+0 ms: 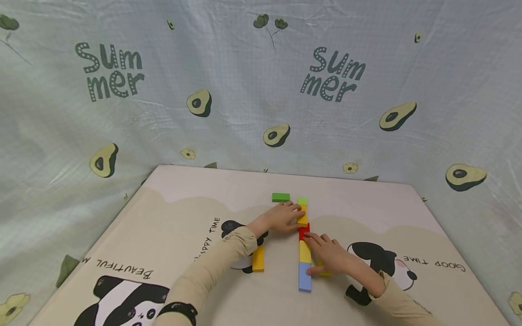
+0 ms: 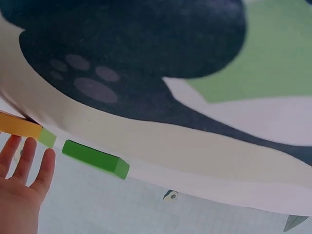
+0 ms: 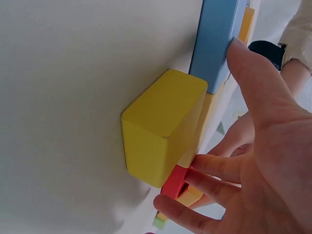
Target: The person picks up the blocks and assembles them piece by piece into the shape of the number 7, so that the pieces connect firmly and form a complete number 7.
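A row of blocks runs away from me in the head view: a blue block (image 1: 304, 278) nearest, then a yellow block (image 1: 305, 251), a red block (image 1: 302, 232), an orange block (image 1: 302, 218) and a light green block (image 1: 302, 200). My left hand (image 1: 282, 218) lies along the left side of the orange block, fingertips on it. On the right side, my right hand (image 1: 329, 254) touches the row, thumb against the blue block and straight fingers by the red one. Beneath that palm sits another yellow block (image 3: 163, 112), mostly hidden in the head view.
A dark green block (image 1: 281, 197) lies left of the row's far end. Another orange block (image 1: 258, 259) rests near my left sleeve. The tabletop (image 1: 183, 190) bears panda prints, and a patterned cloth (image 1: 236, 59) hangs behind it.
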`<state>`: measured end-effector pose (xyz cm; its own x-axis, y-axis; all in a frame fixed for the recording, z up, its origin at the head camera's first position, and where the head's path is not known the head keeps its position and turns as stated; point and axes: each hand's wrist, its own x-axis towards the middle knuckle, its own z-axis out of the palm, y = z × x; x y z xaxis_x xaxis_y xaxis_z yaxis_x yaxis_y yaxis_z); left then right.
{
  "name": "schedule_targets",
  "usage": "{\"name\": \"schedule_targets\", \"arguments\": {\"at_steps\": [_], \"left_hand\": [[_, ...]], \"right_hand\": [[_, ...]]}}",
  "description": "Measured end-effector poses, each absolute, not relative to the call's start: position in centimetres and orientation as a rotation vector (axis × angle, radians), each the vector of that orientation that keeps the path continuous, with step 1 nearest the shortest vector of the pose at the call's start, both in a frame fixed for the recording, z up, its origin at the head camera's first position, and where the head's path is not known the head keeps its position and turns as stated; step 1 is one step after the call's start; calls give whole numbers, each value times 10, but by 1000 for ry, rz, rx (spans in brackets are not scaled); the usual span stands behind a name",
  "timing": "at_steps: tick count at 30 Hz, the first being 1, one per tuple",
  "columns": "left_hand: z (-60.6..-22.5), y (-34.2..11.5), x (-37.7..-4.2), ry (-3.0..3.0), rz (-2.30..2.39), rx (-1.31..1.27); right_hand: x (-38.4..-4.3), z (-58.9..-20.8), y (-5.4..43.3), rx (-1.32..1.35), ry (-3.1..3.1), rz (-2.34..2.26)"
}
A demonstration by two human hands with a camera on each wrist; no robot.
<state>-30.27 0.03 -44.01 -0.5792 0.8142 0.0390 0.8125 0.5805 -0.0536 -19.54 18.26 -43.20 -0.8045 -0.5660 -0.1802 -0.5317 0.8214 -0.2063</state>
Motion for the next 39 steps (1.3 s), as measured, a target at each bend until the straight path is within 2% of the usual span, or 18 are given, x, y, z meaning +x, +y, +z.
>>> {"name": "schedule_targets", "arguments": {"at_steps": [39], "left_hand": [[-443, 14, -312, -2833, 68, -1303]], "right_hand": [[-195, -435, 184, -834, 2771, -243]]}}
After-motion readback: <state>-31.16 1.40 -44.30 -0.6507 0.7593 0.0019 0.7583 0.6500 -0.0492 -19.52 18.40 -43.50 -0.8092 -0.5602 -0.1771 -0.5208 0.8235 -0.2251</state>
